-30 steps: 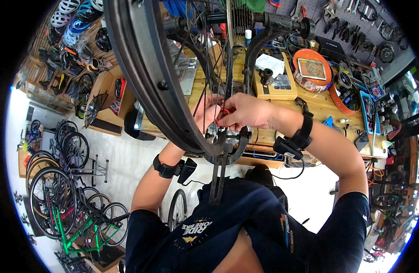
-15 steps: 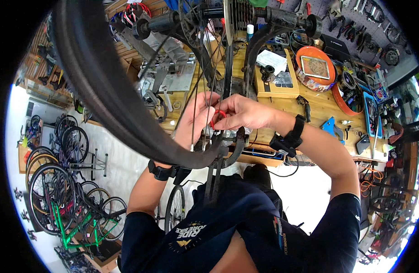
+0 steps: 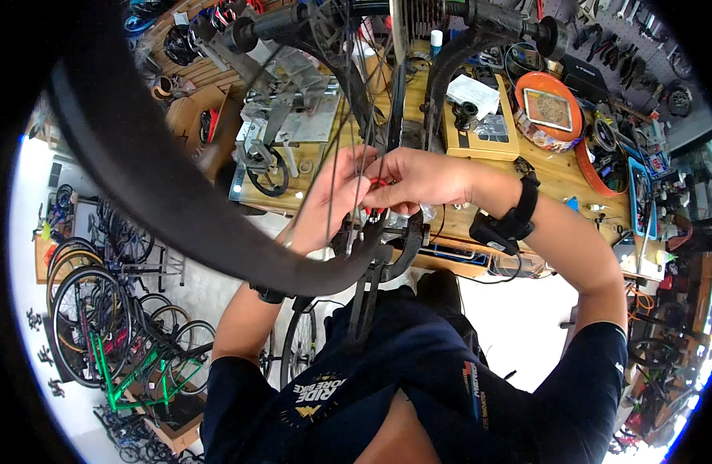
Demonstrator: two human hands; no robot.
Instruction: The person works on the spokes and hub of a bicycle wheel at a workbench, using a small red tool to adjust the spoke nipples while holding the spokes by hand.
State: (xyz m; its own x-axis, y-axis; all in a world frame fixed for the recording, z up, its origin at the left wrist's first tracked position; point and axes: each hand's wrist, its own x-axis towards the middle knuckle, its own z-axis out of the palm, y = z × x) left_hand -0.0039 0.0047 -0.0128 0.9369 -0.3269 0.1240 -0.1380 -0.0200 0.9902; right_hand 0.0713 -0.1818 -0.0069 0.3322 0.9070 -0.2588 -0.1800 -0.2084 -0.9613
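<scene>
A black bicycle rim (image 3: 155, 178) with thin spokes (image 3: 336, 131) stands in a black truing stand (image 3: 452, 69), looming large at the left. My right hand (image 3: 421, 182) has its fingers closed round a small red tool, probably a spoke wrench (image 3: 376, 203), low on the spokes near the rim. My left hand (image 3: 332, 197) is behind the spokes, its curled fingers and thumb right beside the red tool at the spokes; exactly what it grips is partly hidden. Black straps with small devices sit on both my wrists.
A wooden bench (image 3: 549, 182) bears a metal fixture (image 3: 290, 108), a cardboard box (image 3: 476, 139), an orange tin (image 3: 545, 85) and a blue tray (image 3: 642, 193). Tools hang on a pegboard (image 3: 626, 46). Bicycles (image 3: 116, 325) stand at the left; helmets are at the upper left.
The rim looms larger and further left in the view, showing more bench behind it. My hands stay together at the red tool, shifted slightly upward.
</scene>
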